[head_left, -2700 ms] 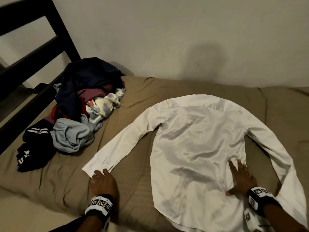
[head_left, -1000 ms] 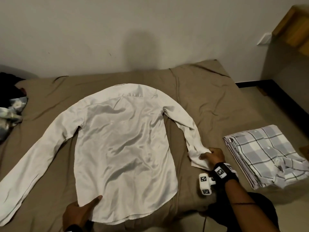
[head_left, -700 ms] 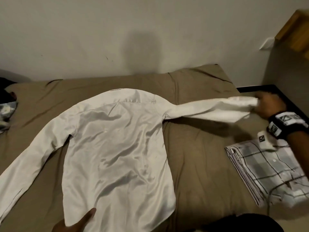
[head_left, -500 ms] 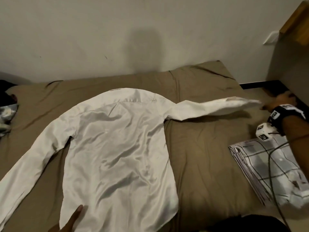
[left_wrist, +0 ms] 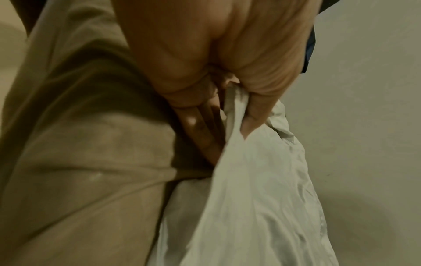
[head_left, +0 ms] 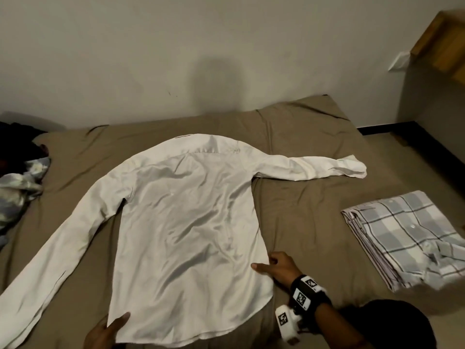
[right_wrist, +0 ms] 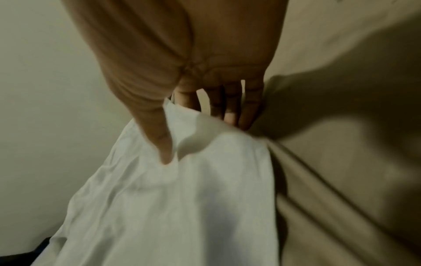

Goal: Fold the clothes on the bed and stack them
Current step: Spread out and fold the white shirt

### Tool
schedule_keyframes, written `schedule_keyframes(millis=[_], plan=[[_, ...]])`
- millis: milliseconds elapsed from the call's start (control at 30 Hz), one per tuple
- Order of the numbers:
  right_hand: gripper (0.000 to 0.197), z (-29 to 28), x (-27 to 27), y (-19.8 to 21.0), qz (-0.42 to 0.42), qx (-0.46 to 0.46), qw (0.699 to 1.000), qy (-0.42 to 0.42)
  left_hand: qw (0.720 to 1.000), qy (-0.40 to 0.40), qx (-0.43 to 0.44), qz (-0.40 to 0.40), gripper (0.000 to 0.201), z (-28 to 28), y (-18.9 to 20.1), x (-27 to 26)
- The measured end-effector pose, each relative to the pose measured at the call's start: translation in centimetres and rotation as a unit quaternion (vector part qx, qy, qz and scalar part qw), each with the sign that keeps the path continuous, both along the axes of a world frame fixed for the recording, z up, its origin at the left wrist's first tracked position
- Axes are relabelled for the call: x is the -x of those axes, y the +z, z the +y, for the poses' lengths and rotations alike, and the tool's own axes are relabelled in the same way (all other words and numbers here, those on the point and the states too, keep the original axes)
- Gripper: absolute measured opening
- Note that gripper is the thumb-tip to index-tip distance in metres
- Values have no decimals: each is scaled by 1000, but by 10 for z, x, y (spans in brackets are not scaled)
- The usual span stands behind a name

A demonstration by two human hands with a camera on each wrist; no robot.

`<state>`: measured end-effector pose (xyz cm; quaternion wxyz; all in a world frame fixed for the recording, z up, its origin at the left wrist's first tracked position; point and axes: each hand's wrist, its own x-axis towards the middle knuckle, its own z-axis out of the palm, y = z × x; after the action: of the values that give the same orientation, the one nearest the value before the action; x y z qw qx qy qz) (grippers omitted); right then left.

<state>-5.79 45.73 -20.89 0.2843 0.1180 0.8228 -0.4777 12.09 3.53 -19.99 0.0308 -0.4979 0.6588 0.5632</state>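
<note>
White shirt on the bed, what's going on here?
A person is laying out the white shirt back-up on the bed for folding. The left hand pinches its bottom left corner; the right hand pinches its right side edge. Both sleeves lie spread out. A folded plaid shirt sits right; unfolded clothes wait left.

We see a plain pale wall (head_left: pixel 125 59) rising straight behind the bed (head_left: pixel 302 137), which is covered in a wrinkled tan sheet. A soft shadow falls on the wall just above the bed's far edge. To the right of the bed, the floor (head_left: pixel 412 152) runs back to a dark baseboard (head_left: pixel 385 127) at the wall's foot. Above that corner, a wooden piece of furniture (head_left: pixel 442 44) juts in, with a small white fitting (head_left: pixel 400 61) beside it. The light is dim and warm.
</note>
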Motion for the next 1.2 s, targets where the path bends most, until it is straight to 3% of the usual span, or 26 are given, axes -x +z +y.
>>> schedule_keyframes(millis=[67, 133, 200, 267, 367, 467, 533, 600, 700, 833, 967, 1033, 1100, 1200], plan=[[49, -13, -12, 2, -20, 38, 999, -22, 999, -17, -31, 16, 21, 11, 11, -6], [38, -20, -20, 13, -50, 110, 984, -132, 997, -17, -64, 32, 19, 19, 23, -11], [33, -20, -26, 25, -96, 188, 945, -249, 992, 19, -111, 49, 27, 20, 30, -15], [38, -9, -27, 32, -125, 243, 911, -309, 985, 25, -157, 70, 24, 17, 43, -24], [37, 4, -35, 44, -84, 258, 909, -315, 987, 17, -145, 67, 29, 11, 55, -44], [17, 15, -46, 49, -48, 204, 931, -300, 981, 23, -171, 94, 23, 10, 53, -61], [20, 23, -48, 36, -49, 124, 950, -284, 983, 32, -175, 49, 16, 10, 43, -68], [23, 27, -53, 25, -78, 58, 964, -249, 989, 38, -145, -14, 27, 8, 28, -69], [24, 27, -66, 12, -31, 25, 961, -274, 993, 26, -94, -62, 44, 9, 14, -75], [35, 15, -80, 12, -50, 83, 955, -280, 990, 102, -95, -38, 27, 19, 12, -77], [65, 5, -95, 17, -113, 192, 932, -285, 957, 165, -237, 37, 24, 52, 8, -75], [60, -5, -105, 22, -129, 256, 907, -307, 948, 162, -269, 60, 25, 74, 11, -73], [41, -15, -114, 25, -137, 308, 888, -312, 944, 151, -285, 66, 34, 95, 16, -69], [41, -27, -125, 21, -153, 301, 888, -311, 942, 130, -303, 60, 38, 119, 21, -67]])
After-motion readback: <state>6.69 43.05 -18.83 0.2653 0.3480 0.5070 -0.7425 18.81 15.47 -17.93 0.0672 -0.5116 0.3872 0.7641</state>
